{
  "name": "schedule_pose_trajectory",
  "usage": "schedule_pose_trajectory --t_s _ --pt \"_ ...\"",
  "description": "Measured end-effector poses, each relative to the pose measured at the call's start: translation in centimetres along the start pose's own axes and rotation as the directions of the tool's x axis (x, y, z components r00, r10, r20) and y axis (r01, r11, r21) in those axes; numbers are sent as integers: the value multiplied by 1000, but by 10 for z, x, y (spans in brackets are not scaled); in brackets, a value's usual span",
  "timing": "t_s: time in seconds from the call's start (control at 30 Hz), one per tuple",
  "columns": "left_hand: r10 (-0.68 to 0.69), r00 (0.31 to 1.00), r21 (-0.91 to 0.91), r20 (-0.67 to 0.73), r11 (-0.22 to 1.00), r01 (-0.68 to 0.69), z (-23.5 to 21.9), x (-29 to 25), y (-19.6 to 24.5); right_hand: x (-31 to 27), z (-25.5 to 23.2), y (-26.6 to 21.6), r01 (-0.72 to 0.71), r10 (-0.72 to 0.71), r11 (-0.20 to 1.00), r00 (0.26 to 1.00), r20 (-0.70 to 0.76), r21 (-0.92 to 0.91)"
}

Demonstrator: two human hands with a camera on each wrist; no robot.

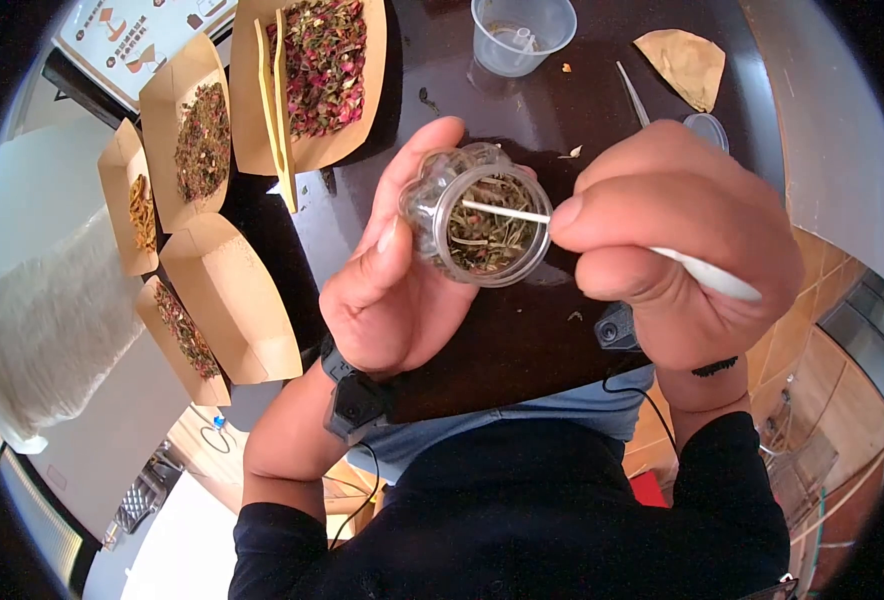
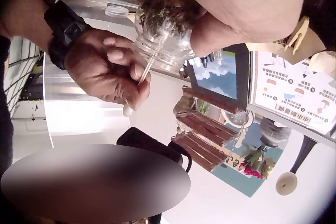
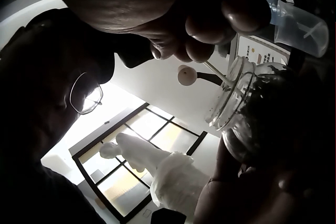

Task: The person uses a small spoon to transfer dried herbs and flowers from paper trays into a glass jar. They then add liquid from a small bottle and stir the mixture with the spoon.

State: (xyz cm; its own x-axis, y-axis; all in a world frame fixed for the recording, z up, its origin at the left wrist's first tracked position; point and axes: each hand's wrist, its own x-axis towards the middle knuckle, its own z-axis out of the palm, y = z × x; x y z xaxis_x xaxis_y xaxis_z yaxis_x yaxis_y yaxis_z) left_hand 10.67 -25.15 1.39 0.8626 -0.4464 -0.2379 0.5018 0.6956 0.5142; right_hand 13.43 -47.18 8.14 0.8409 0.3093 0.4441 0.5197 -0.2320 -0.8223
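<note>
A clear ribbed jar (image 1: 424, 205) with an uncapped mouth holds dried leafy bits (image 1: 487, 240). My left hand (image 1: 392, 290) grips the jar from its side and below, tilting its mouth toward the head camera. My right hand (image 1: 687, 240) pinches a thin white stick (image 1: 507, 211) between thumb and fingers; the stick's far end reaches into the jar mouth. In the left wrist view the stick (image 2: 145, 71) shows a rounded white end (image 2: 127, 110) below the right hand (image 2: 100, 66). The right wrist view shows the stick (image 3: 216, 71) entering the jar (image 3: 231, 98).
Paper trays of dried petals and herbs (image 1: 312, 155) stand at the left, with wooden tongs (image 1: 280, 110) across one. An empty paper tray (image 1: 232, 300) lies nearer. A plastic cup (image 1: 524, 40), folded brown paper (image 1: 684, 68), tweezers (image 1: 632, 93) and a clear lid (image 1: 707, 130) are at the back.
</note>
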Motion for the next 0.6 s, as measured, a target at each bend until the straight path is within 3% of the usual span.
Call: schedule_pose_trajectory --t_s 0.1,0.3,0.43,0.5,0.6 --pt "5 1000 52 -30 999 -4 1 -1 -1 2 -1 -1 60 -60 995 998 -3 -83" --pt "37 999 87 -3 996 -37 -2 -1 -2 -6 6 -1 26 -29 986 1000 -12 -165" --pt "31 1000 86 1 996 -31 -3 -1 -2 -7 5 -1 10 -12 990 1000 -14 -141" --pt "32 999 79 -29 996 -30 -2 -1 -2 -5 3 -4 -77 77 997 997 16 -28" --pt "36 999 81 -36 996 -33 1 -1 -2 -3 5 -7 -110 110 994 994 -14 -9"
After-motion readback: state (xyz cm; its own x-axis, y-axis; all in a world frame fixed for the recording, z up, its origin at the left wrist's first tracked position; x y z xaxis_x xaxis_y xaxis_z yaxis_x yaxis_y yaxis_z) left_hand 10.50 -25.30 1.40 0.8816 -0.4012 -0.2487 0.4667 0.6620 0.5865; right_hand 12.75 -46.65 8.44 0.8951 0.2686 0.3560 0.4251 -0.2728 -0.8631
